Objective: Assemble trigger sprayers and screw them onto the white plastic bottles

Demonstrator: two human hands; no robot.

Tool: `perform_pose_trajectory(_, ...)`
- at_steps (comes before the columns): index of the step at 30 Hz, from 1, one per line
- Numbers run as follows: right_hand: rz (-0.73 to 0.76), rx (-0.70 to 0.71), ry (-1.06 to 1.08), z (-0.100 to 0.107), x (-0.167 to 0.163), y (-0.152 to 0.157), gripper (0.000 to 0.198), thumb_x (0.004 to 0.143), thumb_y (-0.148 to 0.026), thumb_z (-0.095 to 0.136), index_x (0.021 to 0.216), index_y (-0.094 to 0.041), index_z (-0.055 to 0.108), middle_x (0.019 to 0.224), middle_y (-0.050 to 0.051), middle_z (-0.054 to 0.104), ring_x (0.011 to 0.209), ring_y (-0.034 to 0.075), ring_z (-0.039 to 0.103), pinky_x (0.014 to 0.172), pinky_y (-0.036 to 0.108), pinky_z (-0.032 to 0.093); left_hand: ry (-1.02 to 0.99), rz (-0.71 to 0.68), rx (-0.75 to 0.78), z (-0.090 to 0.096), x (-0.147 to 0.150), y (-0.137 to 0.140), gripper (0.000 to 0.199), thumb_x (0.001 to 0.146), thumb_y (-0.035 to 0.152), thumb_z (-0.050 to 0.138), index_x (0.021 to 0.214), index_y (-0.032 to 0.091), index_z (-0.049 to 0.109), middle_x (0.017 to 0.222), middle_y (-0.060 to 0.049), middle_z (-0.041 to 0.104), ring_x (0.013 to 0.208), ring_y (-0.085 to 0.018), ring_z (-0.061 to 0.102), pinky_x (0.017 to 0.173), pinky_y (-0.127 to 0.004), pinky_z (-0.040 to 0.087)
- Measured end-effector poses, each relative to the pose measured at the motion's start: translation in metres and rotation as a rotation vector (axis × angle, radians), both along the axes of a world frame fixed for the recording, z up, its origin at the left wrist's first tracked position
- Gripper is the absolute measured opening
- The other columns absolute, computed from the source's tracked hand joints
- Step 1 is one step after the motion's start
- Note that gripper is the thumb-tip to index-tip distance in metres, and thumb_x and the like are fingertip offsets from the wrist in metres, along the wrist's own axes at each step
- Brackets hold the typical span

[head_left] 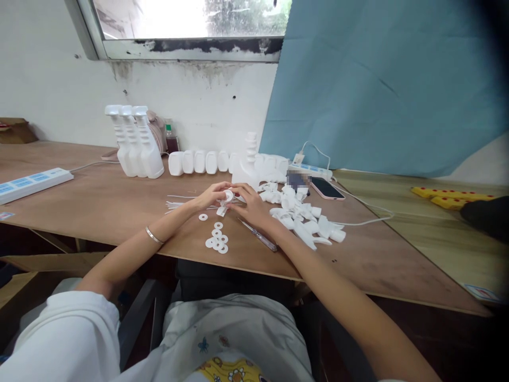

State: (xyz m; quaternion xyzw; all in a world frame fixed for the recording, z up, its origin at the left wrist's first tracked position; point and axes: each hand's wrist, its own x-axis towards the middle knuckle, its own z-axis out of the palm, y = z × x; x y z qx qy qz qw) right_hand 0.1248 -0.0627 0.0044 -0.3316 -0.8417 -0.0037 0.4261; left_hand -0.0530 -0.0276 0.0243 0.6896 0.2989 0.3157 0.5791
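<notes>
Above the table's middle, my left hand (pixel 216 195) and my right hand (pixel 249 204) come together on a white spray-trigger head (pixel 228 196). Fingers of both hands are closed around it, and its round collar faces up toward me. Nearer to me lies a small pile of flat white washers (pixel 217 241), with a single washer (pixel 203 217) apart from it by my left wrist. A screwdriver (pixel 258 235) with a clear handle rests beside my right wrist. Thin white tubes (pixel 175 205) lie behind my left forearm, partly hidden by it.
Loose white spray heads (pixel 302 212) are heaped to the right, near a phone (pixel 326 188) and a cable. White bottles (pixel 139 143) stand at the back left; another bottle (pixel 246 172) stands behind my hands, beside a row of bottles lying down (pixel 199 162). A power strip (pixel 34 183) lies far left.
</notes>
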Motion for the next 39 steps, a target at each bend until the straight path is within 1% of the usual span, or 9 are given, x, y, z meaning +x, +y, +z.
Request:
perform_pose_trajectory(3, 0.000, -0.006, 0.010, 0.000, 0.000, -0.001, 0.024, 0.081, -0.033, 0.058, 0.103, -0.022, 0.055, 0.113, 0.008, 0.054, 0.105, 0.021, 0.054, 0.089, 0.038, 0.044, 0.017, 0.021, 0.060, -0.002, 0.001, -0.001, 0.047, 0.063, 0.020, 0.054, 0.109, 0.016, 0.052, 0.093, -0.004, 0.058, 0.074, -0.013, 0.055, 0.060, -0.023, 0.045)
perform_pose_trajectory(8, -0.033, -0.009, 0.012, 0.000, -0.002, -0.004, 0.024, 0.080, -0.033, 0.059, 0.100, -0.021, 0.055, 0.110, 0.008, 0.054, 0.101, 0.021, 0.054, 0.086, 0.036, 0.045, -0.023, 0.023, -0.029, -0.006, 0.006, -0.003, 0.047, 0.062, 0.019, 0.051, 0.109, 0.017, 0.050, 0.092, -0.004, 0.058, 0.071, -0.014, 0.055, 0.063, -0.027, 0.047)
perform_pose_trajectory(14, -0.066, 0.036, 0.070, 0.002, -0.004, -0.003, 0.019, 0.078, -0.030, 0.061, 0.093, -0.021, 0.053, 0.100, 0.006, 0.055, 0.096, 0.020, 0.055, 0.082, 0.034, 0.045, -0.042, -0.010, -0.013, -0.002, 0.005, -0.003, 0.049, 0.063, 0.027, 0.055, 0.111, 0.016, 0.049, 0.089, -0.003, 0.058, 0.070, -0.013, 0.054, 0.060, -0.023, 0.042)
perform_pose_trajectory(18, -0.114, 0.085, -0.001, -0.002, -0.006, -0.002, 0.016, 0.078, -0.029, 0.059, 0.089, -0.020, 0.052, 0.100, 0.008, 0.057, 0.094, 0.022, 0.056, 0.078, 0.034, 0.046, 0.014, 0.034, 0.093, 0.000, 0.007, -0.007, 0.043, 0.065, 0.025, 0.053, 0.107, 0.017, 0.050, 0.088, -0.001, 0.058, 0.072, -0.012, 0.052, 0.059, -0.021, 0.039)
perform_pose_trajectory(21, -0.166, 0.113, -0.060, -0.006, -0.007, -0.002, 0.016, 0.078, -0.031, 0.058, 0.087, -0.020, 0.051, 0.095, 0.007, 0.059, 0.090, 0.023, 0.056, 0.076, 0.035, 0.045, -0.017, 0.032, 0.165, -0.002, 0.012, -0.010, 0.037, 0.062, 0.021, 0.049, 0.099, 0.015, 0.049, 0.083, -0.001, 0.057, 0.073, -0.013, 0.051, 0.059, -0.021, 0.038)
perform_pose_trajectory(26, -0.241, 0.178, -0.151, -0.008, -0.011, -0.006, 0.013, 0.080, -0.029, 0.055, 0.089, -0.020, 0.052, 0.095, 0.009, 0.059, 0.088, 0.023, 0.054, 0.075, 0.035, 0.045, -0.017, 0.135, 0.204, -0.009, 0.019, -0.012, 0.027, 0.063, 0.022, 0.044, 0.089, 0.015, 0.049, 0.079, 0.000, 0.055, 0.071, -0.013, 0.048, 0.063, -0.023, 0.039)
perform_pose_trajectory(27, -0.250, 0.198, -0.166, -0.008, -0.012, -0.007, 0.013, 0.080, -0.028, 0.055, 0.089, -0.019, 0.052, 0.096, 0.009, 0.058, 0.088, 0.024, 0.053, 0.075, 0.035, 0.045, -0.021, 0.136, 0.221, -0.010, 0.020, -0.013, 0.026, 0.064, 0.022, 0.043, 0.088, 0.015, 0.049, 0.079, 0.000, 0.054, 0.072, -0.013, 0.048, 0.064, -0.024, 0.039)
perform_pose_trajectory(31, -0.267, 0.248, -0.181, -0.007, -0.013, -0.010, 0.011, 0.078, -0.025, 0.057, 0.086, -0.020, 0.052, 0.094, 0.009, 0.059, 0.086, 0.025, 0.051, 0.074, 0.035, 0.045, -0.060, 0.065, 0.266, -0.009, 0.020, -0.019, 0.024, 0.065, 0.019, 0.043, 0.088, 0.015, 0.047, 0.083, -0.001, 0.052, 0.079, -0.014, 0.048, 0.074, -0.025, 0.040)
perform_pose_trajectory(39, -0.279, 0.182, -0.105, -0.002, -0.014, -0.011, 0.009, 0.076, -0.023, 0.057, 0.083, -0.021, 0.050, 0.093, 0.008, 0.058, 0.089, 0.024, 0.051, 0.075, 0.035, 0.044, -0.043, 0.029, 0.218, 0.000, 0.018, -0.019, 0.029, 0.064, 0.017, 0.043, 0.092, 0.015, 0.047, 0.090, -0.002, 0.054, 0.086, -0.015, 0.050, 0.078, -0.026, 0.042)
